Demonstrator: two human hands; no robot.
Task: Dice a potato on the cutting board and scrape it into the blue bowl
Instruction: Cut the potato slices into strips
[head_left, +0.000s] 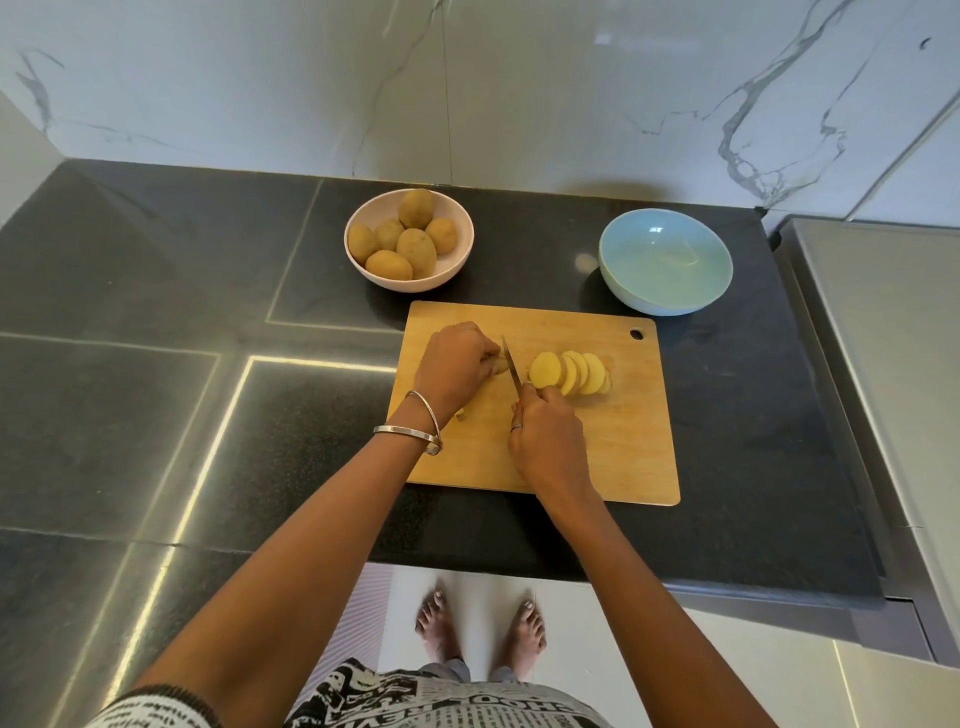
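A wooden cutting board (618, 452) lies on the dark counter. On it, several round yellow potato slices (569, 373) lean against each other to the right of the knife. My left hand (453, 364) is closed over the small uncut end of the potato (500, 366). My right hand (545, 441) grips the knife handle, and the knife blade (511, 366) stands edge-down between the potato end and the slices. A small scrap (460, 414) lies by my left wrist. The blue bowl (665, 260) sits beyond the board's right corner, with nothing in it.
A pink bowl (457, 254) with several whole potatoes stands behind the board's left corner. A marble wall backs the counter. A steel surface (883, 338) adjoins the counter on the right. The counter's front edge runs just below the board, above my feet.
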